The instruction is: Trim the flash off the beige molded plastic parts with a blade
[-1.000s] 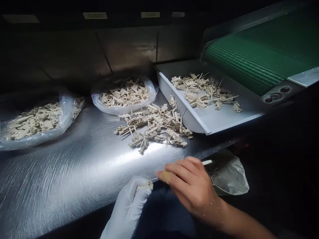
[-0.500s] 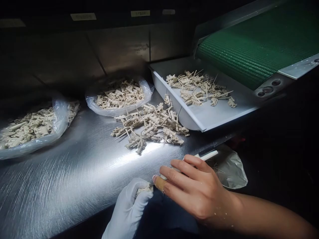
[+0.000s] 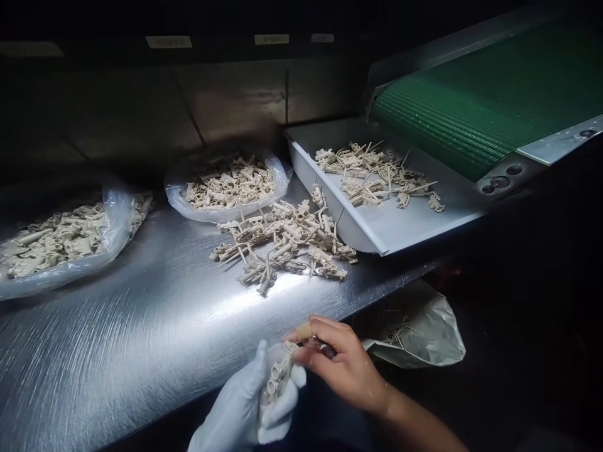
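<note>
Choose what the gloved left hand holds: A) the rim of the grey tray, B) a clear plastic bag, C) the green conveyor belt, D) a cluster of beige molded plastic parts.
D: the white-gloved left hand closes around a beige molded plastic cluster, whose parts show between its fingers.

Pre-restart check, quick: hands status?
Left hand, white-gloved, gripping beige moulded plastic cluster. Right hand, bare, fingertip-taped, pinching its top. Stainless steel bench just beyond, not blocking.
</note>
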Available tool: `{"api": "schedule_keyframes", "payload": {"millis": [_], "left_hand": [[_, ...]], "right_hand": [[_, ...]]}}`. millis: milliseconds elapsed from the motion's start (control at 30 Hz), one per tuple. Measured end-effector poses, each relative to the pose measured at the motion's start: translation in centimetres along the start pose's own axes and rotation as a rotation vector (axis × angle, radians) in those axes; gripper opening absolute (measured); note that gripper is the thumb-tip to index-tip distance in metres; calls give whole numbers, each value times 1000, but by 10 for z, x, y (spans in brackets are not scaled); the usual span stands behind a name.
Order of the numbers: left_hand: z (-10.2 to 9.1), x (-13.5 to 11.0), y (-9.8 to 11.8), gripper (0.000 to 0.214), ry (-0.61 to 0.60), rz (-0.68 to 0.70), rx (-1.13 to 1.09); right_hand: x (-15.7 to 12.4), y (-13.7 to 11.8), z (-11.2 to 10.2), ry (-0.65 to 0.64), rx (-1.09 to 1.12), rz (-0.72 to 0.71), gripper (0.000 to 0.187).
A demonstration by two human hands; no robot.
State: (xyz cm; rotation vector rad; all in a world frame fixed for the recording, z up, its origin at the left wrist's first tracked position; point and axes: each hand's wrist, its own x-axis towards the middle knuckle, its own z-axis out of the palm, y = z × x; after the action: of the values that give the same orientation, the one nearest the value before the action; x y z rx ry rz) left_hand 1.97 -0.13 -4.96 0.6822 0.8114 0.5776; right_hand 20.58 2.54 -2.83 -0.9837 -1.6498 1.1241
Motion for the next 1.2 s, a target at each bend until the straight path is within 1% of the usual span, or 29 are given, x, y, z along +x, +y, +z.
{"api": "schedule_keyframes", "payload": {"millis": [67,100,133,167,200,300,400,433,467,567,633,867,1000,1067,1200], "left_hand": [[5,3,1,58,-121,-92,-167],[7,4,3,55,-153,-108,-245],[10,4,5,53,-140,-86,-275],[13,3,8,52,-83,-29,-249],[15,3,10,51,2,49,-178],[18,-1,16,41,259,242,41],[17,-5,14,30,486,338,152],[17,-6,12,29,538,371,194],[17,-8,9,28,560,406,233],[19,-13,2,21,535,530,343],[20,-15,1,19,531,585,392],[21,-17,7,22,509,552,416],[20,-18,6,23,515,537,420],[20,-18,6,24,521,532,427],[22,-17,7,25,487,543,423]], "right_hand": [[-4,6,2,0,70,65,40],[-6,7,3,5,80,89,40],[-8,8,3,15,75,109,38],[-10,8,2,32,54,119,37],[-12,8,2,49,18,112,36],[-15,2,2,82,-149,-2,31],[-16,-6,5,110,-277,-131,32],[-16,-9,7,118,-304,-159,32],[-16,-10,9,125,-332,-186,33],[-16,-12,14,155,-436,-252,36],[-17,-11,16,174,-482,-272,38],[-19,-11,17,152,-527,-296,37],[-18,-13,15,166,-580,-320,36],[-19,-13,14,157,-581,-328,33],[-20,-13,11,129,-567,-326,26]]}}
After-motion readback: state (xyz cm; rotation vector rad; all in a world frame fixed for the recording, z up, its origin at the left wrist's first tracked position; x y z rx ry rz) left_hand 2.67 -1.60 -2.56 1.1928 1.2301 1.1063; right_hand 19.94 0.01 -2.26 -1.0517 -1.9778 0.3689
